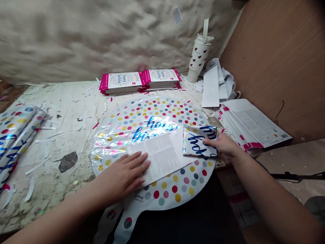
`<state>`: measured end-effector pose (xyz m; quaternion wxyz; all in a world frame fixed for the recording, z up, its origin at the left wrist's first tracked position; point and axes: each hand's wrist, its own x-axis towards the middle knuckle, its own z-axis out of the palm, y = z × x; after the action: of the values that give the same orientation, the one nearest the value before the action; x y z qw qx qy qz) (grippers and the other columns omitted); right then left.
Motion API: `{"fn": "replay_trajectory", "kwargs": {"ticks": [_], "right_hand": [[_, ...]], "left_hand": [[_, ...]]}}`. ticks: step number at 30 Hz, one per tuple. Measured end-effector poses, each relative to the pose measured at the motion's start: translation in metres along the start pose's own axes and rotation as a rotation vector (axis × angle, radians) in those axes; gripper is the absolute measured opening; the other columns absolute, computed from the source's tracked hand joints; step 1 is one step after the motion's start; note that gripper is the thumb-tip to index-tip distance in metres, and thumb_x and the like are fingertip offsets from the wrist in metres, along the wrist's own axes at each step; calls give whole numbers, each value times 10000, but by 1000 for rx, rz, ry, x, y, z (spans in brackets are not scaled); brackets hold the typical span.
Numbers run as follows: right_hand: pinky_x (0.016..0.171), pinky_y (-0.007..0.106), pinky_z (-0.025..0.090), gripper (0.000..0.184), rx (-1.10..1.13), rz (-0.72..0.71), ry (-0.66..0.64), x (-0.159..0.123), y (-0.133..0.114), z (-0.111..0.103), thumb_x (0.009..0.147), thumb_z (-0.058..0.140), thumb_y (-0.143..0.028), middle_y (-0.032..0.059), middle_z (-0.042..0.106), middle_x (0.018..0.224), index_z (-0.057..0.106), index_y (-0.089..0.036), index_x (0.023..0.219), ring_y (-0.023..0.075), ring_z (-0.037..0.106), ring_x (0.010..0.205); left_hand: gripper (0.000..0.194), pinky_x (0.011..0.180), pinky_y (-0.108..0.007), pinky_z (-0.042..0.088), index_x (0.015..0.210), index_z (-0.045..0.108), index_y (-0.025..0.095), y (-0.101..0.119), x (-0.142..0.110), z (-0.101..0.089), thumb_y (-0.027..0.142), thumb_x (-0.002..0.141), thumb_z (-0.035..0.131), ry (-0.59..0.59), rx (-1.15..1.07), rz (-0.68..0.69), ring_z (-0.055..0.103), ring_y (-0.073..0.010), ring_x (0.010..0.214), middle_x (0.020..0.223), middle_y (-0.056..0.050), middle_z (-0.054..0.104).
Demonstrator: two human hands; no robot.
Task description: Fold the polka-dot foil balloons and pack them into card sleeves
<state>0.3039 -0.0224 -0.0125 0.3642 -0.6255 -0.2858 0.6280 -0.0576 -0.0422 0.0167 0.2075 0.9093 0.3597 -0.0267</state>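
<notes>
A flat foil balloon [175, 188] with coloured dots and blue lettering lies at the table's front edge, its tails hanging over. On it rests a white printed card sleeve [159, 159], tilted. My left hand [132, 171] lies flat with fingers spread on the sleeve's left end. At the other end, my right hand [225, 145] pinches the edge of a folded foil balloon [196, 142] with blue lettering. This folded piece overlaps the sleeve's right end; whether any of it is inside the sleeve, I cannot tell.
Two stacks of pink-and-white packets [127, 80] stand at the back. Behind them to the right is a white tumbler [198, 59] with hearts. White paper pieces [212, 86] and a fanned pile of printed sleeves [256, 123] lie right. More foil balloons [17, 132] lie left.
</notes>
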Motion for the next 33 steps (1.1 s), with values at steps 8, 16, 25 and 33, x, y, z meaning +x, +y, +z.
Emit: {"fn": "replay_trajectory", "kwargs": {"ticks": [8, 16, 25, 33], "right_hand": [[702, 362, 567, 316, -52, -24, 2, 10, 0, 1, 582, 783, -239, 67, 714, 810, 646, -155, 854, 219, 675, 740], [732, 386, 531, 338, -480, -291, 229, -9, -4, -1, 629, 722, -395, 89, 708, 868, 675, -147, 853, 271, 655, 831], [746, 331, 519, 324, -303, -134, -226, -20, -22, 17, 589, 766, -282, 50, 703, 885, 675, -145, 868, 208, 649, 797], [592, 265, 538, 219, 66, 35, -225, -9, -35, 35, 699, 693, -278, 38, 688, 733, 609, -155, 860, 151, 648, 635]], "left_hand": [[269, 841, -350, 409, 981, 614, 170, 35, 92, -14, 149, 821, 398, 79, 117, 239, 518, -217, 944, 999, -91, 586], [137, 802, -366, 359, 799, 534, 154, 30, 137, 1, 206, 758, 414, 201, 185, 423, 475, -207, 811, 857, -82, 553], [147, 749, -383, 309, 709, 493, 181, 35, 127, -4, 281, 764, 399, 312, 322, 536, 453, -201, 729, 725, -47, 543], [80, 771, -382, 299, 766, 486, 177, 41, 122, -12, 231, 751, 429, 259, 284, 472, 459, -211, 806, 820, -57, 540]]}}
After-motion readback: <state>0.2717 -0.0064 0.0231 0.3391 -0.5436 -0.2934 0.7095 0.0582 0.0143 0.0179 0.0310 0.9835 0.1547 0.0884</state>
